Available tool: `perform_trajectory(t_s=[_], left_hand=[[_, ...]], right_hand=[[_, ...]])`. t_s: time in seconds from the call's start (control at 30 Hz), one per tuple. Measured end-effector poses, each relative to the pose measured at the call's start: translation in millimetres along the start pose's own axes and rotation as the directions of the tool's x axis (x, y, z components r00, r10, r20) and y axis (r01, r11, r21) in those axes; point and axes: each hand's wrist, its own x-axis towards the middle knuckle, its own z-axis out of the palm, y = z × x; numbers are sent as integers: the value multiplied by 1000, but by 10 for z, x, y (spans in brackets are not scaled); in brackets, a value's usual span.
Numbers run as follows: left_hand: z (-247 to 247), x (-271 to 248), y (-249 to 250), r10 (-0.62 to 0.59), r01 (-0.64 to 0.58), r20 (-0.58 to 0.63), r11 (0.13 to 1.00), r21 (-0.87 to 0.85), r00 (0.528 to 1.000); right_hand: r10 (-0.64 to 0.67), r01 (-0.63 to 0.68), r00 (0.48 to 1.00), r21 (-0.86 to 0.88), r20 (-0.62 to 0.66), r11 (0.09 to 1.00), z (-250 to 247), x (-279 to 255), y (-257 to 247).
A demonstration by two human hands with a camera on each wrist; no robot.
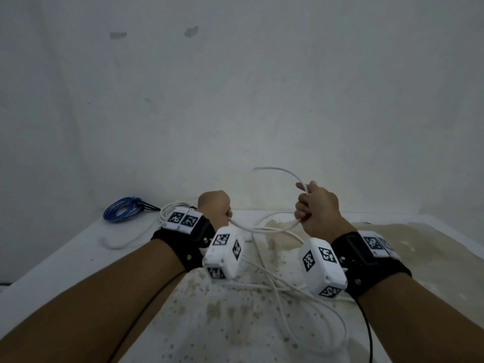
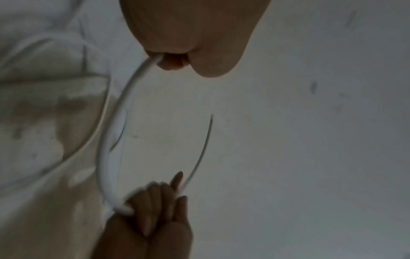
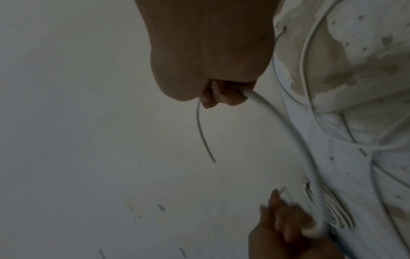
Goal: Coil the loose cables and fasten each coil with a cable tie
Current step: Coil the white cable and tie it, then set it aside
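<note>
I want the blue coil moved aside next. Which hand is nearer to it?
Left. The left hand grips white cable just right of the blue coil; the right hand is farther right.

A white table point(image 1: 65, 258) with brown stains and speckles across its top stands against a pale, scuffed wall point(image 1: 235, 87). The wall carries two dark patches point(image 1: 117, 35) near its upper part.
</note>
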Motion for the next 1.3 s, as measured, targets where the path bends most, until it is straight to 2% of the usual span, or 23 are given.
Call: perform_trajectory(t_s=[0.1,0.2,0.23,0.3,0.37,0.4,0.43,0.5,0.57,0.63,0.73,0.8,0.9,0.97,1.03,1.1,1.2,1.23,1.3], left_hand=[[-115,-165,172,90,-88,-22,993,80,996],[-205,-403,415,196,-213,85,936,282,977],[-234,-493,503,258,-283,117,889,361,959],[-298,-525,631,405,-438,183,731,524,896],[-359,-525,686,460,-507,260,569,648,849],[-399,-488,672,464,-512,277,521,684,842],[-437,-444,637,465,-500,269,496,710,843],[-535,-345,504,487,-483,226,502,717,843],[-616,-310,394,546,-510,191,524,682,816],[-650,-330,360,567,-579,267,487,654,779],[-630,-419,408,527,-663,438,380,645,728],[-591,-468,436,555,-715,467,407,569,688],[-575,-531,456,636,-757,418,483,440,649],[-579,-552,452,665,-768,389,503,397,637],[-562,-572,437,704,-775,331,528,346,628],[-536,-573,415,709,-749,251,586,310,659],[-512,-555,367,584,-626,232,688,366,778],[-515,-537,347,559,-600,225,704,380,798],[-509,-520,318,570,-592,182,715,372,802]], right_hand=[[-25,28,999,-76,36,997,-92,22,-65],[-47,64,993,-167,104,984,-8,-16,-79],[-53,74,992,-197,114,978,44,-29,-64],[-44,71,991,-214,127,974,145,-54,-15],[-18,45,990,-193,139,980,230,-73,42],[-7,33,990,-184,141,982,263,-79,72],[1,25,990,-178,143,984,295,-89,101],[3,24,988,-179,152,984,329,-122,159],[-24,63,983,-214,180,975,322,-157,204],[-66,129,963,-233,261,964,311,-184,216],[-94,187,908,-195,409,963,402,-247,189],[-103,216,887,-206,451,954,531,-314,173],[-125,236,899,-223,421,946,661,-382,166],[-86,230,896,-290,436,929,660,-409,171],[-10,219,869,-366,495,904,658,-459,204],[-17,205,882,-349,471,914,680,-472,229],[-119,208,944,-272,308,940,673,-364,213],[-143,220,948,-263,284,939,646,-331,200],[-183,269,933,-263,309,927,604,-308,200]])
